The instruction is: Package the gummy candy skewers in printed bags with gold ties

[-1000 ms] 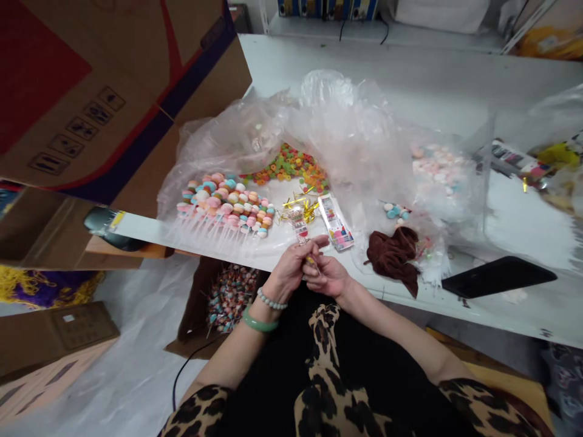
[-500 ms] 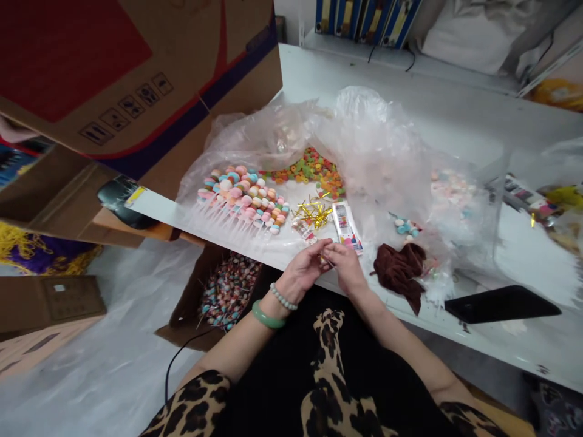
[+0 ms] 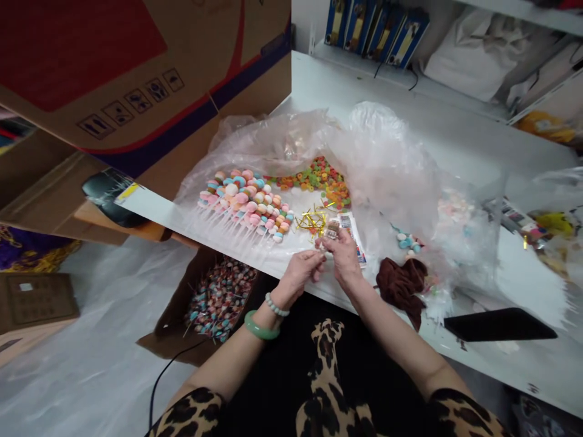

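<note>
Just past the table's front edge, my right hand (image 3: pixel 345 258) is closed around a small candy stick in a clear bag (image 3: pixel 333 229), its brown and pale pieces showing above the fingers. My left hand (image 3: pixel 303 270) pinches at the lower end of that bag, fingertips close to the right hand's. What exactly lies between the left fingertips is too small to make out. Gold twist ties (image 3: pixel 312 220) lie scattered just beyond the hands. Left of them, pastel candy sticks (image 3: pixel 248 200) rest in a row, white sticks toward me. A white printed packet (image 3: pixel 355 240) sits behind my right hand.
Ring-shaped candies (image 3: pixel 319 176) lie under plastic sheeting (image 3: pixel 387 164). A brown cloth (image 3: pixel 401 285) and black phone (image 3: pixel 501 325) are to the right. Below left stands an open carton of wrapped candy sticks (image 3: pixel 223 297). A large cardboard box (image 3: pixel 182 109) blocks the upper left.
My hands have shifted slightly apart, and the bagged candy stick now stands up above my right fingers. The camera view has tilted a little.
</note>
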A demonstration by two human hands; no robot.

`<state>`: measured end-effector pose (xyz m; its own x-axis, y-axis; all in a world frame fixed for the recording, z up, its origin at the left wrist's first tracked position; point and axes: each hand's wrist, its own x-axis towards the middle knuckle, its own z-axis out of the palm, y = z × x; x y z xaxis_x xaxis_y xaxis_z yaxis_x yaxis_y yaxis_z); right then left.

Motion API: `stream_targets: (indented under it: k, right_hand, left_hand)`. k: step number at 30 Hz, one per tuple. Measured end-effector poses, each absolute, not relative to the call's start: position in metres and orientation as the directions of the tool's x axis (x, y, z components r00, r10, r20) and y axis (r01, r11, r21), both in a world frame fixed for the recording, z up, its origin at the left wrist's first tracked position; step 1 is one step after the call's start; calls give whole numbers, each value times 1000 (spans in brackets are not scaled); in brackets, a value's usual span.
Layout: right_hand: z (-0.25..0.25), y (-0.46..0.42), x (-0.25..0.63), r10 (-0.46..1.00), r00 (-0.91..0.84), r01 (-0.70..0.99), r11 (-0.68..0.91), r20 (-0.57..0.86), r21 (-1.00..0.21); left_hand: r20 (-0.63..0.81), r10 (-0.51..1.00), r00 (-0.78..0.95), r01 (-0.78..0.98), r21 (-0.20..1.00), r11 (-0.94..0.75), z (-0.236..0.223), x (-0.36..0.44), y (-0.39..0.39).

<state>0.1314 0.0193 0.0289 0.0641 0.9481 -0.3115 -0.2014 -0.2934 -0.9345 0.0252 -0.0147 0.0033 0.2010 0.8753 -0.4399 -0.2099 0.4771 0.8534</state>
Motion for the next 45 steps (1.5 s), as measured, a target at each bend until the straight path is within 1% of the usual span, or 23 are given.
stream_targets:
  k: [1, 3, 4, 5, 6, 7, 8, 9, 11, 13, 15, 20, 23, 26, 29, 31, 33, 34, 36, 39, 41, 43, 45]
  right_hand:
    - [26, 28, 127, 955, 95, -208, -259, -283, -943]
    - [19, 49, 126, 971, 47, -133, -227, -235, -965]
    - [15, 61, 128, 978, 17, -42, -205, -206, -978]
    - [12, 74, 133, 986, 3, 86, -167, -168, -982]
    - [8, 88, 139, 995, 24, 245, -105, -102, -964]
    - [5, 103, 146, 997, 75, 435, -47, -16, -899]
    - [1, 116, 152, 996, 78, 614, -14, 43, -789]
    - [-3, 128, 158, 998, 37, 748, 12, 60, -663]
    - [-11, 147, 166, 998, -56, 900, 69, 43, -431]
    - [-17, 158, 170, 992, -125, 949, 122, 9, -289]
    - [-21, 163, 172, 985, -170, 959, 164, -5, -233]
    - [-19, 162, 176, 966, -257, 941, 253, 13, -223]
    - [-15, 158, 172, 972, -235, 940, 233, 21, -251]
    - [-15, 157, 165, 979, -202, 957, 193, -18, -216]
    - [-17, 157, 160, 977, -208, 962, 197, -39, -188]
    - [-19, 158, 160, 974, -224, 958, 211, -46, -192]
    - [-18, 157, 165, 977, -213, 950, 201, -27, -238]
    - [-16, 156, 168, 980, -198, 938, 188, -6, -291]
    - [-9, 150, 175, 987, -155, 875, 158, 44, -458]
    - [7, 127, 180, 991, -118, 649, 127, 66, -750]
    - [17, 100, 174, 989, -143, 438, 105, 46, -893]
    - [22, 66, 162, 980, -196, 276, 93, 39, -957]
    - [23, 32, 147, 978, -201, 280, 107, 51, -954]
  left_hand:
    - [-383, 923, 35, -135, 913, 384, 0, 22, -13]
    - [-198, 956, -215, 65, 974, 216, -6, 12, -9]
    - [-127, 952, -279, 139, 975, 171, -9, 7, -7]
    - [-93, 946, -311, 170, 974, 152, -12, 2, -5]
    - [-97, 942, -322, 157, 976, 154, -14, -3, -3]
    - [-131, 937, -323, 104, 980, 172, -14, -7, -1]
    - [-181, 933, -311, 25, 980, 199, -14, -9, 2]
    - [-236, 929, -286, -61, 972, 228, -14, -11, 4]
    - [-328, 917, -227, -203, 937, 285, -11, -11, 7]
    - [-384, 905, -180, -277, 903, 328, -7, -11, 10]
    - [-415, 896, -156, -322, 879, 351, -6, -11, 11]
    - [-445, 881, -160, -393, 848, 356, -6, -11, 13]
    - [-427, 893, -144, -400, 850, 343, -4, -9, 12]
    - [-437, 888, -144, -406, 844, 350, -1, -6, 9]
    - [-489, 860, -146, -435, 813, 388, 3, -6, 6]
    - [-522, 840, -147, -457, 789, 410, 4, -7, 4]
    - [-555, 817, -154, -474, 767, 432, 7, -9, 3]
    - [-573, 804, -158, -482, 756, 443, 8, -9, 2]
    - [-601, 780, -172, -494, 738, 460, 12, -10, 1]
    - [-607, 768, -205, -491, 742, 456, 17, -8, -1]
    - [-592, 774, -223, -479, 758, 442, 21, -4, -4]
    - [-573, 788, -226, -465, 774, 429, 22, 1, -8]
    - [-545, 814, -201, -453, 789, 416, 22, 7, -15]
